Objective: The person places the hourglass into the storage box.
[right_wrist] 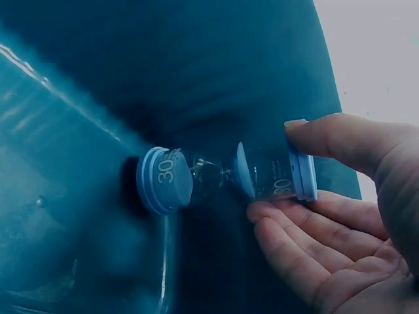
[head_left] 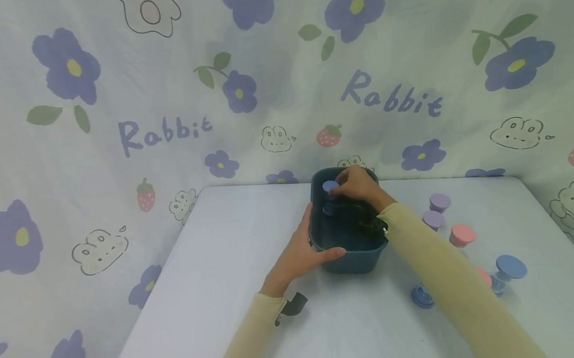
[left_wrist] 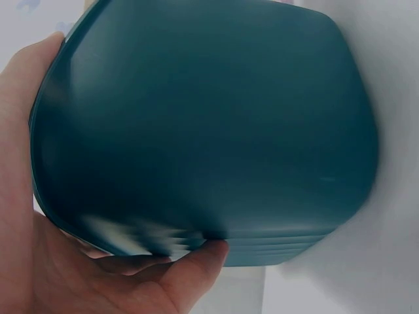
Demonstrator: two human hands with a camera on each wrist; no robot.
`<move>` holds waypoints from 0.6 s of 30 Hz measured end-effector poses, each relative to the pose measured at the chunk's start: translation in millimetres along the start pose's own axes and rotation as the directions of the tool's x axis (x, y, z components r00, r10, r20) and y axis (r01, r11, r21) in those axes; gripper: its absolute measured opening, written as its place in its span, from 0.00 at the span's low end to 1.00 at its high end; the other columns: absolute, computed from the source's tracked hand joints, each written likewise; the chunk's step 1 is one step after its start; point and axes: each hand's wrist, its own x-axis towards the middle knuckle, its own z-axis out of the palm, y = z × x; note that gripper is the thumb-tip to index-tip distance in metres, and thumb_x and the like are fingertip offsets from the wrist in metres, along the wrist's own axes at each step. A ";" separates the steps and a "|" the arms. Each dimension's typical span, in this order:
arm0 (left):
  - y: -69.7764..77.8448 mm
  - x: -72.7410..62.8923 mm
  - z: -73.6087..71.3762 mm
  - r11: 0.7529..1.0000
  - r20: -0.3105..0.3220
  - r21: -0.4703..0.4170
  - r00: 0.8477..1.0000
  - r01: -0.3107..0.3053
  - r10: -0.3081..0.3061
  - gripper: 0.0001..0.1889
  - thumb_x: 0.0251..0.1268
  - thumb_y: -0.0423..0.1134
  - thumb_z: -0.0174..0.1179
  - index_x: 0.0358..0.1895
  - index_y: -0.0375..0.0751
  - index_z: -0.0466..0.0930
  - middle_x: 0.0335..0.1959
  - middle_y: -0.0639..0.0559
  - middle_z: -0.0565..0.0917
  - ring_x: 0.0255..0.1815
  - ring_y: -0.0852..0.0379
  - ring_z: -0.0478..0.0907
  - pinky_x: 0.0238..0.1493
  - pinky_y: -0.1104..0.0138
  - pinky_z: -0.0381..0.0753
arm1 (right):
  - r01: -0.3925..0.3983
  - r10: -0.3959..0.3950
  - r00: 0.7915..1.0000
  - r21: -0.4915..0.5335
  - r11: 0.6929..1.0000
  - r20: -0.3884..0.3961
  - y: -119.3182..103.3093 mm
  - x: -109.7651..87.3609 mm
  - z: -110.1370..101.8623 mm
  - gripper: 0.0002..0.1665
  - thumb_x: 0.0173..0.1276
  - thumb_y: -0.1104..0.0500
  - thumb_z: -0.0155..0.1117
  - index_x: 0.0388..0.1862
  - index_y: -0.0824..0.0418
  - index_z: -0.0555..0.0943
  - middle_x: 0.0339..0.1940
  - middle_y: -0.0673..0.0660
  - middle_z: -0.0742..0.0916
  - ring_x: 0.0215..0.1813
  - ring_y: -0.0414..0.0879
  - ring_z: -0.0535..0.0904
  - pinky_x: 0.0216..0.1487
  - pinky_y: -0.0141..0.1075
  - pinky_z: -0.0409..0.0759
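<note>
A dark teal plastic bin [head_left: 351, 262] stands at the back middle of the white table. My left hand [head_left: 300, 254] holds its near left corner, with the thumb along the front rim; in the left wrist view the fingers [left_wrist: 196, 268] are bent against the ribbed side wall. Inside the bin, my right hand [head_left: 361, 187] pinches a small blue-capped hourglass [right_wrist: 163, 180] near its upper cap. Its glass is marked 30, and it stands about upright by the far left part of the bin. Whether its lower cap touches the floor, I cannot tell.
More hourglasses stand right of the bin: purple-capped ones [head_left: 439, 202], pink-capped ones [head_left: 462, 234] and a larger blue-capped one [head_left: 511, 267]. A blue base [head_left: 422, 296] shows beside my right sleeve [head_left: 441, 279], which hides part of this group. A patterned curtain [head_left: 243, 132] hangs behind the table.
</note>
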 end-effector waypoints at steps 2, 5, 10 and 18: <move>-0.4 0.2 0.1 1.000 -0.001 -0.003 1.000 -0.001 0.001 0.67 0.48 0.74 0.72 0.84 0.71 0.31 0.87 0.65 0.44 0.88 0.52 0.48 0.83 0.41 0.57 | -0.007 0.007 1.000 -0.003 1.000 0.004 0.3 0.3 0.7 0.34 0.62 0.52 0.78 0.60 0.74 0.81 0.57 0.70 0.87 0.57 0.64 0.85 0.63 0.56 0.85; -1.2 0.6 0.4 1.000 -0.002 -0.002 1.000 -0.012 0.012 0.67 0.48 0.74 0.71 0.84 0.70 0.31 0.87 0.65 0.44 0.88 0.52 0.48 0.83 0.41 0.57 | -0.006 0.006 1.000 -0.016 1.000 0.004 2.3 1.4 1.2 0.34 0.60 0.52 0.78 0.59 0.73 0.82 0.57 0.70 0.87 0.58 0.64 0.85 0.63 0.55 0.85; -1.2 0.9 0.3 1.000 -0.002 -0.001 1.000 -0.021 0.021 0.67 0.48 0.75 0.71 0.84 0.69 0.31 0.87 0.64 0.45 0.88 0.51 0.48 0.83 0.40 0.57 | 0.000 0.001 1.000 -0.040 0.999 0.020 6.0 3.6 2.7 0.35 0.61 0.51 0.77 0.60 0.72 0.82 0.58 0.70 0.87 0.59 0.63 0.85 0.64 0.55 0.84; -0.1 1.1 -0.4 0.999 0.001 -0.008 0.999 -0.038 0.038 0.67 0.49 0.73 0.72 0.84 0.67 0.32 0.87 0.64 0.45 0.88 0.52 0.49 0.83 0.41 0.57 | -0.003 0.005 0.999 -0.053 0.999 0.033 6.4 4.0 3.8 0.32 0.62 0.53 0.77 0.59 0.72 0.83 0.56 0.70 0.88 0.56 0.62 0.86 0.63 0.55 0.85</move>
